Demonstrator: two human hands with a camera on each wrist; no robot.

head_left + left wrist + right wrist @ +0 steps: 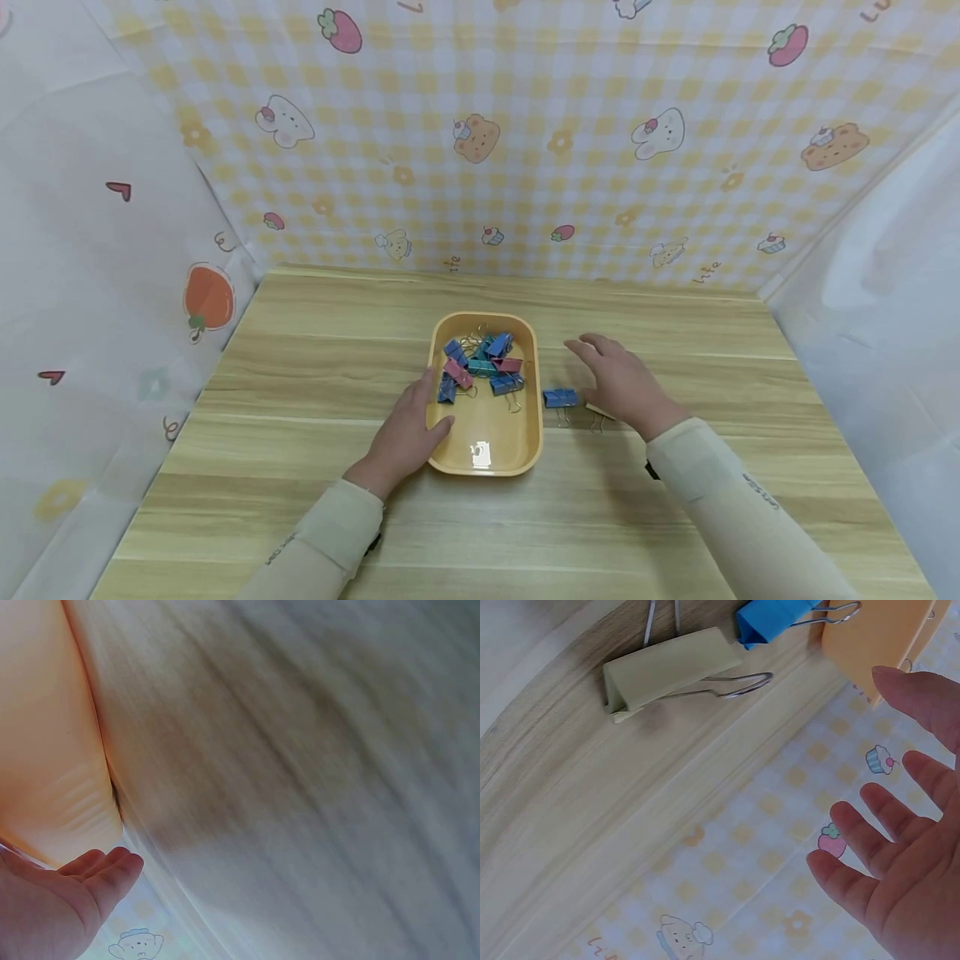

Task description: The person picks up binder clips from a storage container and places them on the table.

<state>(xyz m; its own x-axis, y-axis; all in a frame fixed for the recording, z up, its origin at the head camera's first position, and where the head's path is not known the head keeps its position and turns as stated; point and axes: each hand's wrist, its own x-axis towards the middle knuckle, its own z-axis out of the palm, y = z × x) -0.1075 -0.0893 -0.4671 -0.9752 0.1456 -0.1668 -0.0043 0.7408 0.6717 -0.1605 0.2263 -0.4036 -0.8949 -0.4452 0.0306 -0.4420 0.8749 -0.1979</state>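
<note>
A yellow plastic tray (480, 462) holds a pile of blue, teal and pink binder clips (482, 367) toward its far end. My left hand (405, 433) rests along the tray's left wall, thumb over the near rim; in the left wrist view its fingers (112, 877) lie beside the tray wall (52, 742). My right hand (622, 379) hovers over the table right of the tray, fingers spread and holding nothing. Below it lies a pale yellow binder clip (671, 667), partly hidden by the hand in the head view. A blue binder clip (560, 398) lies between it and the tray.
The wood-grain table (337, 333) meets a yellow checked cloth (525, 192) with cartoon prints along its back edge. White sheeting hangs at the left (112, 292) and right sides.
</note>
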